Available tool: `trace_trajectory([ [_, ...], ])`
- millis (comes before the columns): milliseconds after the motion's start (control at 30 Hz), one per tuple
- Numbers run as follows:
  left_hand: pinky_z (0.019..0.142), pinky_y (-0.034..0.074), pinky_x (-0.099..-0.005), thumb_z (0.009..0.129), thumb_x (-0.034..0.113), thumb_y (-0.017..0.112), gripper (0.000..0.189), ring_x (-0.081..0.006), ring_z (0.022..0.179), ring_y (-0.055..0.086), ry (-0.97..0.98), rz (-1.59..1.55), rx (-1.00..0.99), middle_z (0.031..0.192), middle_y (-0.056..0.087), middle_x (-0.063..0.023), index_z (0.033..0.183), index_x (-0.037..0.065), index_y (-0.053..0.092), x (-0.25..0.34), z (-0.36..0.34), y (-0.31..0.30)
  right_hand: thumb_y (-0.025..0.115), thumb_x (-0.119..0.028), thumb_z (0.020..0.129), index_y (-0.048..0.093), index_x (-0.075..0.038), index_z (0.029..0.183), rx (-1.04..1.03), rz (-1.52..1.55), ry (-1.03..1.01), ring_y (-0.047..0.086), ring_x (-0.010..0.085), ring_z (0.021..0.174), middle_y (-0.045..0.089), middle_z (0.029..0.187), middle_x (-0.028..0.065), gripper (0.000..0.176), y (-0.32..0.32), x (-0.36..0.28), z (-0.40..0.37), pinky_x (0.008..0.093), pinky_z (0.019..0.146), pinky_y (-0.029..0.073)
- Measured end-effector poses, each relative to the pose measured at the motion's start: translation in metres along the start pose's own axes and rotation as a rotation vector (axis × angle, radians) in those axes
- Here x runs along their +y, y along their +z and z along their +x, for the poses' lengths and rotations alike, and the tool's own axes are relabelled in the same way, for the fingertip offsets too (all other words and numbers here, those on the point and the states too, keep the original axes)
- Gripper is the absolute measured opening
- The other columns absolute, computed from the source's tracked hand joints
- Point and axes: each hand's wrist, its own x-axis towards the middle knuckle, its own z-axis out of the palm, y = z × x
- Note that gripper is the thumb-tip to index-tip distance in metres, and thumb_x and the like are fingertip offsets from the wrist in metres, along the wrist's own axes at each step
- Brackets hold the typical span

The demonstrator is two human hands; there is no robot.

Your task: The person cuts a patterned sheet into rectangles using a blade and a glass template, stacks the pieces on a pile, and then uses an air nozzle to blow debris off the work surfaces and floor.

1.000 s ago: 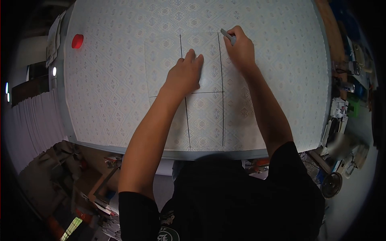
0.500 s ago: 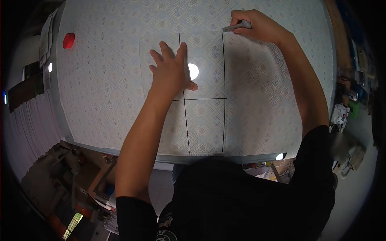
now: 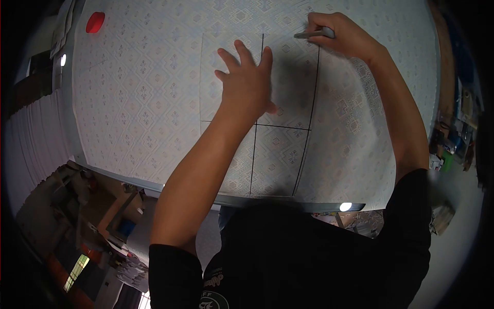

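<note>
My left hand [image 3: 247,82] lies flat with spread fingers on a clear sheet [image 3: 231,113] marked with black lines, over the patterned cloth [image 3: 139,103]. Up and to the right, my right hand [image 3: 327,33] is closed around a grey cutter-like tool [image 3: 320,34]. The tool's tip points left, at the sheet's top edge, between the middle black line and the right one. Whether the tip touches the sheet cannot be made out.
A red round object [image 3: 95,22] rests at the table's upper left. The table's near edge [image 3: 247,201] runs in front of my body. Shelves with mixed items [image 3: 455,134] stand on the right, and a pale curtain [image 3: 33,147] hangs on the left.
The tool's tip has moved left off the top of the right black line, along the sheet's top edge. My left hand stays spread on the sheet. The whole view has shifted and turned slightly.
</note>
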Motion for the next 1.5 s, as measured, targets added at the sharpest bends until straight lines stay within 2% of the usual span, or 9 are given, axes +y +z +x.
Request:
trace_trajectory([
  [300,0.092,0.049,-0.07,0.049,0.037,0.097,0.124,-0.0682,0.135,0.024,0.012,0.035,0.008,0.153,0.022,-0.0381,0.154,0.017,0.034,-0.003,0.0,0.001,0.072,-0.014,0.091,0.061,-0.008,0.1,0.042,-0.025,-0.155,0.065,0.0204,0.083,0.07,0.093,0.0063,0.016,0.047,-0.047,0.119,0.0351,0.078,0.051],
  [667,0.1,0.04,-0.0725,0.052,0.046,0.095,0.125,-0.0638,0.141,0.018,0.046,-0.003,0.093,0.157,0.021,-0.035,0.155,0.014,0.033,-0.011,-0.011,0.019,0.07,-0.017,0.094,0.061,-0.007,0.106,0.165,0.088,-0.27,0.066,0.0226,0.089,0.071,0.1,0.0072,0.019,0.092,-0.058,0.143,0.0362,0.082,0.051],
  [733,0.095,0.05,-0.0593,0.06,0.04,0.093,0.097,-0.0525,0.134,0.04,0.142,0.005,0.343,0.144,0.041,-0.031,0.139,0.005,0.049,-0.013,-0.021,0.031,0.071,-0.018,0.093,0.061,-0.007,0.108,0.179,0.095,-0.229,0.065,0.0218,0.092,0.071,0.1,0.007,0.02,0.089,-0.065,0.137,0.0351,0.084,0.049],
  [933,0.078,0.056,-0.0418,0.067,0.02,0.086,0.048,-0.0337,0.103,0.057,0.1,-0.201,0.276,0.108,0.055,-0.0177,0.103,0.0,0.06,0.002,-0.096,0.058,0.072,-0.018,0.093,0.063,-0.007,0.106,0.382,0.131,-0.095,0.063,0.0186,0.094,0.07,0.098,0.005,0.019,0.06,-0.096,0.031,0.0326,0.086,0.048],
  [1033,0.081,0.056,-0.0436,0.064,0.019,0.087,0.055,-0.0376,0.107,0.055,0.104,-0.197,0.242,0.113,0.054,-0.0205,0.108,0.001,0.059,-0.016,-0.142,0.062,0.071,-0.016,0.092,0.064,-0.008,0.107,0.19,0.129,-0.061,0.065,0.0188,0.092,0.071,0.098,0.0053,0.018,0.072,-0.112,-0.063,0.0328,0.086,0.05],
  [1100,0.093,0.052,-0.0456,0.065,0.025,0.09,0.066,-0.0412,0.116,0.052,0.057,-0.166,0.196,0.125,0.053,-0.022,0.117,0.005,0.055,-0.027,-0.163,0.064,0.072,-0.016,0.092,0.064,-0.008,0.106,0.018,0.121,-0.028,0.067,0.0213,0.09,0.072,0.098,0.0059,0.018,0.102,-0.126,-0.127,0.0341,0.083,0.051],
  [1200,0.1,0.05,-0.0472,0.061,0.036,0.093,0.095,-0.043,0.124,0.048,0.07,-0.03,0.09,0.139,0.045,-0.0242,0.138,0.007,0.046,-0.036,-0.177,0.065,0.071,-0.012,0.091,0.065,-0.008,0.106,-0.239,0.11,-0.06,0.07,0.0285,0.089,0.072,0.098,0.0094,0.017,0.136,-0.155,-0.206,0.0373,0.08,0.055],
  [1433,0.098,0.053,-0.0492,0.054,0.044,0.095,0.116,-0.0434,0.129,0.045,0.093,0.105,0.009,0.149,0.04,-0.0193,0.148,0.008,0.038,-0.04,-0.183,0.066,0.067,-0.005,0.09,0.066,-0.005,0.104,-0.192,0.134,0.051,0.068,0.0334,0.09,0.07,0.096,0.0149,0.014,0.178,-0.184,-0.281,0.04,0.078,0.054],
  [1500,0.1,0.047,-0.0583,0.055,0.041,0.095,0.117,-0.0403,0.134,0.041,0.069,0.08,-0.015,0.148,0.041,-0.0151,0.15,0.009,0.036,-0.041,-0.184,0.067,0.069,-0.002,0.087,0.067,-0.005,0.106,-0.185,0.111,0.04,0.069,0.0318,0.089,0.071,0.096,0.0139,0.019,0.182,-0.188,-0.285,0.0391,0.076,0.054],
])
